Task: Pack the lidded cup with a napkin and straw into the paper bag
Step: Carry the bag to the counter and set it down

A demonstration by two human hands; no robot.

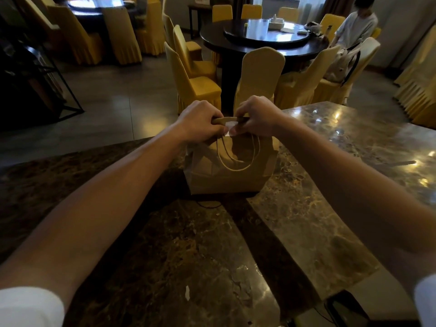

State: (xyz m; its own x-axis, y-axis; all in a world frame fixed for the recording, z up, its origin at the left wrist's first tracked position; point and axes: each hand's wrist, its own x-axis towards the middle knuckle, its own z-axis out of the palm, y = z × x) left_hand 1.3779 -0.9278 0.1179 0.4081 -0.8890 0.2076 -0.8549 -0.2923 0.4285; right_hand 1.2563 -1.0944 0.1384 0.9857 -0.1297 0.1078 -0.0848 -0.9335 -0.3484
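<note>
Here the paper bag (230, 171) stands upright on the marble table (318, 208), near the far edge, its long axis vertical and its mouth at the top. No brand, label or readable writing shows on the brown paper facing the camera. The top of the bag is folded over into a flat, horizontal strip running left to right. The left hand (199, 121) is closed on the left end of this folded strip, fingers curled over it. The right hand (258, 116) is closed on the right end in the same way. Between the two hands a small white sticker (230, 128) sits on the fold; whether it bears any print cannot be told. Two cord handles (237, 159) hang down the near face of the bag in loose loops, clear of both hands. The bag's sides are creased and slightly bulged below the fold. The bag is closed, so the cup, napkin and straw cannot be seen. Both forearms extend over the table from white sleeves (30, 308) at the lower corners. Beyond the table stand yellow-covered chairs (259, 72) around a dark round table (264, 41), where a seated person (356, 24) is at the far right.
</note>
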